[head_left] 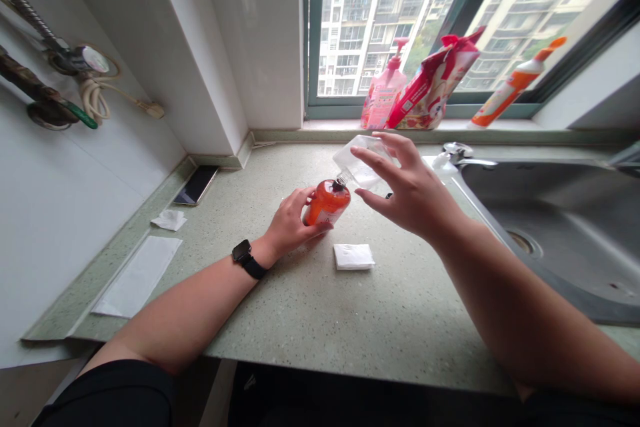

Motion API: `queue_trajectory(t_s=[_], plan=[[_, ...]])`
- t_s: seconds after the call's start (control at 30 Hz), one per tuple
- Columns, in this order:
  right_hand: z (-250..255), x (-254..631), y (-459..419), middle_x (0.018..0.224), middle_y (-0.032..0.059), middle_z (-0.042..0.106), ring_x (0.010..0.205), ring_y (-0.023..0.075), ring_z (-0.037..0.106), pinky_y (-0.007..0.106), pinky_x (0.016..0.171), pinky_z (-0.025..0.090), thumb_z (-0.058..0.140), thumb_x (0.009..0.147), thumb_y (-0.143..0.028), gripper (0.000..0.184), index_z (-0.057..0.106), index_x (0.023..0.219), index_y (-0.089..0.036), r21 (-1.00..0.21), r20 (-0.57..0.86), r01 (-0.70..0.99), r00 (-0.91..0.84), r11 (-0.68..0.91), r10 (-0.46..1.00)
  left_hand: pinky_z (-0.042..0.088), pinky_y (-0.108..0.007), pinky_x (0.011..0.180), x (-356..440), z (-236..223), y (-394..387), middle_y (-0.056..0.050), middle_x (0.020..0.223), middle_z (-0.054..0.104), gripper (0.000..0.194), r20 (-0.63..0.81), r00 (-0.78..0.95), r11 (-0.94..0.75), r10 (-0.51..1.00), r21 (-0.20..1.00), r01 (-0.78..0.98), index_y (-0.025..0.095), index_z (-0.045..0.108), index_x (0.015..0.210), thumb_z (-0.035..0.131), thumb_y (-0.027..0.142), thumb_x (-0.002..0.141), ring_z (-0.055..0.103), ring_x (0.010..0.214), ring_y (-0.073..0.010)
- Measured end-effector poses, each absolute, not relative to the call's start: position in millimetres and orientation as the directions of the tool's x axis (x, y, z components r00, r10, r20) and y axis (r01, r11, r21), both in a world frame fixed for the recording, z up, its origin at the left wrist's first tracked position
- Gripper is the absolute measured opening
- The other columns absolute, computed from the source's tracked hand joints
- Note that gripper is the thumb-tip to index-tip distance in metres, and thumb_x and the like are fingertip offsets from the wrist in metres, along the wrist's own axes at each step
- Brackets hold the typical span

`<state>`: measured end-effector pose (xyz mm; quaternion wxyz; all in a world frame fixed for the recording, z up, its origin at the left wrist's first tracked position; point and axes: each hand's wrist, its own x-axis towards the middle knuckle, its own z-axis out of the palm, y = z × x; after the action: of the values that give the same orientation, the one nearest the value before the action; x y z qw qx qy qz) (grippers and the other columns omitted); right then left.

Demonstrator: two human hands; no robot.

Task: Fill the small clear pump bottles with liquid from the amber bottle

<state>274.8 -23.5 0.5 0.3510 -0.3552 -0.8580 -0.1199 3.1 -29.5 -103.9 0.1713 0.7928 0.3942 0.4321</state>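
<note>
My left hand (293, 220) is wrapped round a bottle of orange liquid (327, 203) with a pale label, which stands on the counter. In my right hand (397, 173) is a clear plastic bottle (363, 163), tipped over with its neck pointing down to the left. The clear bottle's neck meets the dark-rimmed mouth of the orange bottle; whether liquid is flowing I cannot tell. A small dark thing (389, 195), partly hidden, shows beside my right thumb. In front of the bottles lies a folded white tissue (354, 257).
A phone (197, 185), a crumpled tissue (169, 219) and a flat white packet (139, 275) lie along the left wall. To the right is a steel sink (560, 213) with a faucet (470, 159). A pink pump bottle (384, 97), a red bag (433, 83) and an orange-white bottle (510, 93) line the windowsill.
</note>
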Motion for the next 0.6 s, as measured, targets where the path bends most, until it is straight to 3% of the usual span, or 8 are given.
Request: queue_trajectory(t_s=[0.2,0.6], plan=[[1.1,273.0,-24.8,0.161,0.0117,0.048,0.146,0.0395,0.057,0.062,0.112,0.064,0.073,0.096,-0.022,0.080,0.045,0.168,-0.044,-0.023,0.694,0.712,-0.494,0.701,0.524,0.059,-0.054,0.106,3.2,-102.7,-30.8,-0.015,0.137,0.070,0.082,0.540,0.309,-0.619,0.783,0.627,0.474,0.026,0.055,0.154,0.083,0.070,0.090,0.071,0.115,-0.0310],[-0.2,270.3,-26.8,0.167,0.0092,0.044,0.147,0.0408,0.058,0.065,0.118,0.058,0.074,0.096,-0.016,0.091,0.036,0.170,-0.051,-0.018,0.704,0.705,-0.494,0.709,0.510,0.060,-0.053,0.104,2.6,-105.0,-29.8,-0.015,0.136,0.070,0.082,0.537,0.308,-0.616,0.785,0.624,0.482,0.025,0.055,0.154,0.083,0.068,0.091,0.071,0.114,-0.0306]])
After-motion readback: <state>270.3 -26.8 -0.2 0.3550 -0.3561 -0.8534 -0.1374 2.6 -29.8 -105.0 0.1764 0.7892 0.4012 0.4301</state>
